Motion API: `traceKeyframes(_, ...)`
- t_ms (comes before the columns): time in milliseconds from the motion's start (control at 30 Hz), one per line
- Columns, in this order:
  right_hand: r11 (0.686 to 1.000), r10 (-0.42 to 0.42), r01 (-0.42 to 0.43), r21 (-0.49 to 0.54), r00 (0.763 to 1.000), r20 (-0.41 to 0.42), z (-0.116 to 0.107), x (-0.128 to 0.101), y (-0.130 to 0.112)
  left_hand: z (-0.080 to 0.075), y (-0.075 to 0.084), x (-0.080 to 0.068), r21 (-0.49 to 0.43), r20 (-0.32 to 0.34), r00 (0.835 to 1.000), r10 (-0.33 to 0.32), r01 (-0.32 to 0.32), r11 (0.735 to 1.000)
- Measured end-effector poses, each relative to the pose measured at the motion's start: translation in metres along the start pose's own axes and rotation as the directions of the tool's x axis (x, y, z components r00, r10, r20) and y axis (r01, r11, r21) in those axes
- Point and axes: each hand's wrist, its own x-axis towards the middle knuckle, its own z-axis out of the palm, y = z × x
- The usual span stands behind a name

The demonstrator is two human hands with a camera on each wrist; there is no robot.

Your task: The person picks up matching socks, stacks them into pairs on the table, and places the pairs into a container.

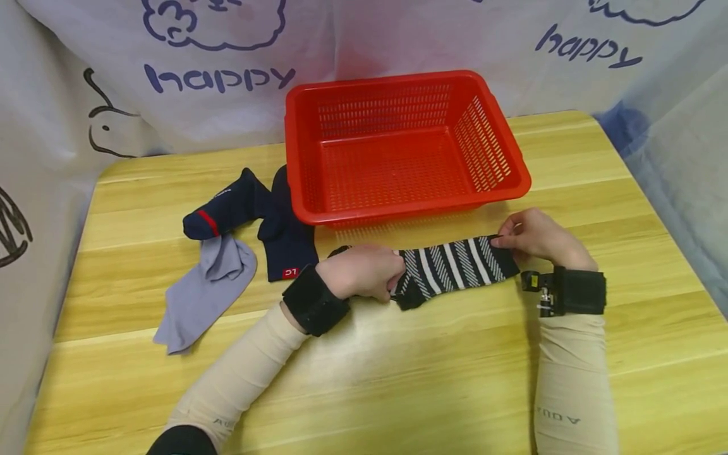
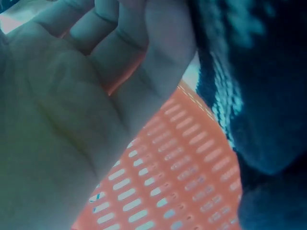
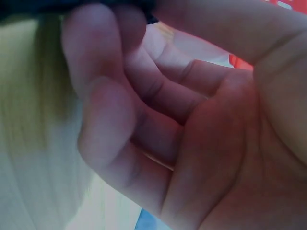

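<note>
A black-and-white striped sock (image 1: 455, 265) is stretched sideways between both hands, just in front of the red basket. My left hand (image 1: 364, 272) grips it near the toe end, with a dark bit showing past the hand on the left. At the other end my right hand (image 1: 537, 237) pinches the black cuff between thumb and fingers. Dark knit fabric (image 2: 259, 86) hangs close beside the hand in the left wrist view. In the right wrist view the curled fingers (image 3: 96, 52) meet a dark edge of cloth at the top.
The red plastic basket (image 1: 392, 212) stands at the back of the wooden table (image 1: 398, 385). Left of it lie navy socks (image 1: 227, 205), one partly beneath the basket's rim, and a grey sock (image 1: 205, 300). A printed white cloth (image 1: 370, 38) hangs behind.
</note>
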Motion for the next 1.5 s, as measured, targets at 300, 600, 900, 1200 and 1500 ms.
traceKeyframes(300, 1.000, -0.011, 0.011, 0.000, 1.000, -0.001, 0.000, 0.001, 0.001, -0.001, 0.001, -0.005, 0.014, -0.021, 1.000, 0.015, -0.015, 1.000)
traceKeyframes(600, 1.000, -0.004, 0.004, 0.005, 1.000, 0.002, 0.000, 0.001, 0.000, -0.003, 0.000, -0.007, 0.013, 0.008, 0.995, -0.095, 0.095, 0.995)
traceKeyframes(900, 1.000, -0.004, 0.003, 0.013, 1.000, 0.007, 0.000, 0.000, 0.001, -0.012, -0.007, -0.009, 0.075, 0.047, 0.961, -0.272, 0.268, 0.960)
traceKeyframes(1200, 0.999, -0.030, 0.030, -0.019, 0.999, -0.020, -0.001, 0.001, 0.001, -0.014, -0.010, -0.008, 0.052, -0.014, 0.982, -0.187, 0.188, 0.981)
traceKeyframes(1500, 0.983, -0.176, 0.168, -0.075, 0.978, -0.116, 0.009, 0.002, -0.028, -0.001, -0.009, 0.011, 0.098, -0.287, 0.952, 0.105, -0.080, 0.992)
